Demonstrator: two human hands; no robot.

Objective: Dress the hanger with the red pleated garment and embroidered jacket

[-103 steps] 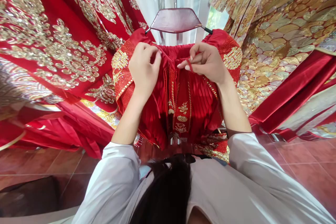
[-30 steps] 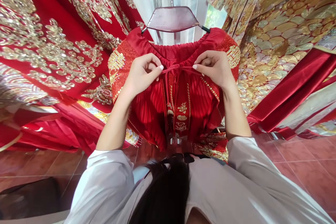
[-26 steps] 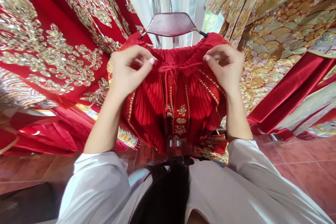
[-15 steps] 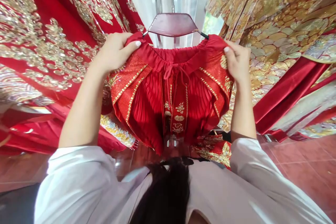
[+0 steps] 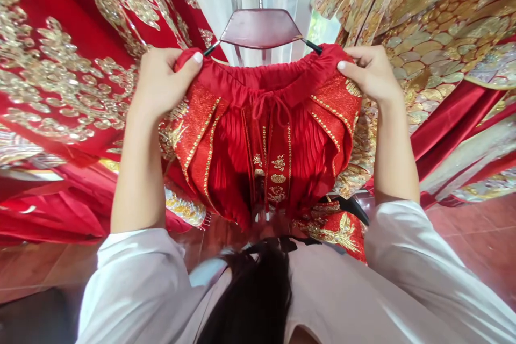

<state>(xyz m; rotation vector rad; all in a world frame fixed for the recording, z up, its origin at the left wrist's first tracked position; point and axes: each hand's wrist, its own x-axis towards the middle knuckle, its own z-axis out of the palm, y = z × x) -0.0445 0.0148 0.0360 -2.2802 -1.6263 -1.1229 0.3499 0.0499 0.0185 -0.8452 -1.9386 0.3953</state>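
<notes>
A red pleated skirt [image 5: 234,145] with gold beading and embroidery hangs in front of me from a hanger [image 5: 262,29]. Its gathered waistband is tied with a thin cord bow [image 5: 271,105] at the middle. My left hand [image 5: 163,78] grips the waistband's left end, thumb on top. At the right end my right hand [image 5: 373,72] pinches the band the same way. The hanger's dark arms reach into the waistband at both sides; their tips are hidden in the cloth. Most of the fingers lie behind the fabric.
Red garments with silver-gold beading [image 5: 64,75] hang close on the left. Gold scale-patterned garments [image 5: 427,37] fill the right. A red cloth with gold embroidery [image 5: 342,231] lies low near my right elbow, above a reddish tiled floor [image 5: 479,247].
My hands have moved apart, stretching the waistband wider. The hanger's arms show more spread, and the hanger appears slightly higher and larger in view.
</notes>
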